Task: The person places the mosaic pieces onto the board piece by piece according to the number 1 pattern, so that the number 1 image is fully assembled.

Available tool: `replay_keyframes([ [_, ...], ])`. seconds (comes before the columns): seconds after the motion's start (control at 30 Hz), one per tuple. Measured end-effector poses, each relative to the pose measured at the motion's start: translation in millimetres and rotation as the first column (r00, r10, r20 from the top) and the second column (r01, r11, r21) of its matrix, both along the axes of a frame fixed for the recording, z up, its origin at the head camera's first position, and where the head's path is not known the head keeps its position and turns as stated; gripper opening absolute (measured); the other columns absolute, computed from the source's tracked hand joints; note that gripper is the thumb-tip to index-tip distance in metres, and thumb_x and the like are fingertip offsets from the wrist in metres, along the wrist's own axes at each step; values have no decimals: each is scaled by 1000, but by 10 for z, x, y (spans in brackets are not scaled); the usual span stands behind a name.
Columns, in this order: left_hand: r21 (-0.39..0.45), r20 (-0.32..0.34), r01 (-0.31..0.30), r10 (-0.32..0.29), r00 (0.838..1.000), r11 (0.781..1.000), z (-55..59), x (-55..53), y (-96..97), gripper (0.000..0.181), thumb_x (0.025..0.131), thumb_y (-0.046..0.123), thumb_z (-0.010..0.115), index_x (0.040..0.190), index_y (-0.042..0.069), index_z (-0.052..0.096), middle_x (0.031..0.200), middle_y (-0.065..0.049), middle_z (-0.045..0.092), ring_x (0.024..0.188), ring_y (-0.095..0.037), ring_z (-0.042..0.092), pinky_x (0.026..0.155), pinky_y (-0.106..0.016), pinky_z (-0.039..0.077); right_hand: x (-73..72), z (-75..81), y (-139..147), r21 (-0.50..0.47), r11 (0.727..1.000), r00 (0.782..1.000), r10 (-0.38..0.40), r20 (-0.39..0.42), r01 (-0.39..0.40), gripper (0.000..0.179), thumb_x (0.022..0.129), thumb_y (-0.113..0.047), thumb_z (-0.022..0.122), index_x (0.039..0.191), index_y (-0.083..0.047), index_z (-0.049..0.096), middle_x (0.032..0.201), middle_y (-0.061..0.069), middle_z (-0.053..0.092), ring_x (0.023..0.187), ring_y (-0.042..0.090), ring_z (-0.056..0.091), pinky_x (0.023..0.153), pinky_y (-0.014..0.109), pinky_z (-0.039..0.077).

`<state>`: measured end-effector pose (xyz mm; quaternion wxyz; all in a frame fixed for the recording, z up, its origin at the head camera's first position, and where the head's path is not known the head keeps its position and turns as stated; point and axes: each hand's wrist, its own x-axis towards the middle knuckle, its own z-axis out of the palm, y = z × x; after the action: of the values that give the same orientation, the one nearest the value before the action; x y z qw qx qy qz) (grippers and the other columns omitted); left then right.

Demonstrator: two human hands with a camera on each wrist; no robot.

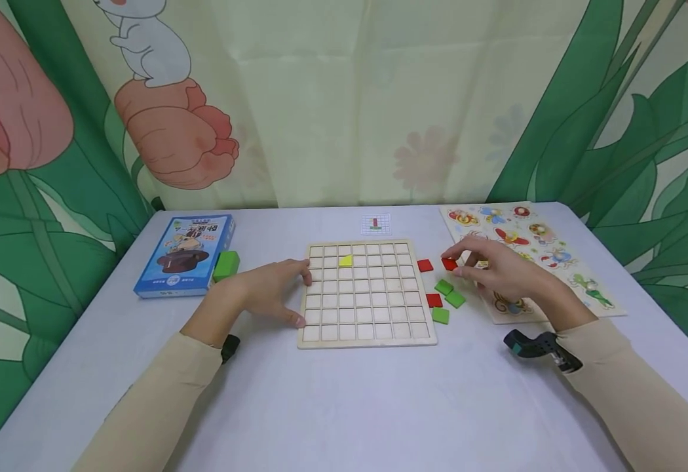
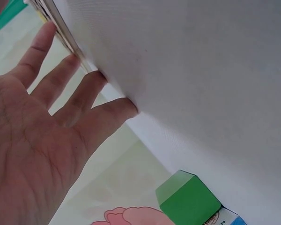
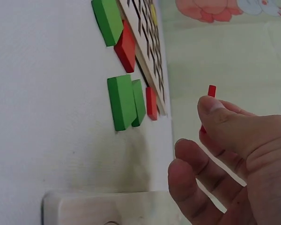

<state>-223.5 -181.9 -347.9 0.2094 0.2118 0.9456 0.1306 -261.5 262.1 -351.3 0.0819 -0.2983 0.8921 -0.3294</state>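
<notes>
Sleeves (image 1: 161,400) nearest, left grip (image 1: 267,290) spread against board (image 1: 363,315), right grip (image 1: 500,265) pinching red tile (image 1: 449,264), green tiles (image 1: 455,299) between.

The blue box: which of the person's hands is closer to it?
The left. The left hand is at the left edge of the grid board, just right of the blue box; the right hand is beyond the board's right edge.

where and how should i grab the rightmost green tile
Probably pinch the rightmost green tile by its thin edges near the right-hand corner, coming from above and the right. It lies flat, with another green tile close against its far-left side, so the right side looks freer. The right hand holds a red tile, so set that down first.
</notes>
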Motion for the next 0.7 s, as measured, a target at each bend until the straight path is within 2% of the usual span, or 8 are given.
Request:
replay_keyframes([
  [0.13, 15, 8, -4, 4, 1000, 1000, -2, 5, -8, 70, 76, 51, 89, 129, 24, 51, 170, -9, 23, 155, -32, 27, 123, -51, 30, -2, 78, -34, -6, 1000, 999, 0, -54, 0, 32, 97, -10, 71, 128, -15, 64, 127, 4, 65, 89, 18, 63, 66, 27, 53],
  [0.33, 12, 8, -15, 15, 1000, 1000, -8, 18, -23, 70, 75, 50, 90, 127, 25, 51, 170, -9, 25, 154, -32, 30, 122, -51, 31, -24, 190, -154, -46, 996, 991, 73, -114, -79, 32, 97, -11, 72, 128, -12, 65, 125, 5, 67, 90, 16, 65, 74, 29, 57],
  [0.43, 16, 0, -15, 15, 1000, 1000, -21, 16, -23, 70, 75, 50, 90, 128, 25, 52, 170, -8, 24, 154, -31, 28, 123, -51, 30, -29, 235, -199, -62, 994, 988, 78, -131, -87, 32, 97, -9, 72, 128, -12, 65, 124, 5, 66, 90, 16, 64, 74, 29, 57],
  [0.7, 18, -10, -16, 16, 1000, 1000, -35, 24, -10, 70, 75, 49, 90, 129, 25, 52, 170, -8, 25, 155, -31, 26, 124, -50, 29, -41, 251, -276, -106, 993, 993, 40, -107, -52, 34, 97, -9, 71, 130, -13, 65, 125, 5, 66, 89, 17, 65, 71, 27, 55],
])
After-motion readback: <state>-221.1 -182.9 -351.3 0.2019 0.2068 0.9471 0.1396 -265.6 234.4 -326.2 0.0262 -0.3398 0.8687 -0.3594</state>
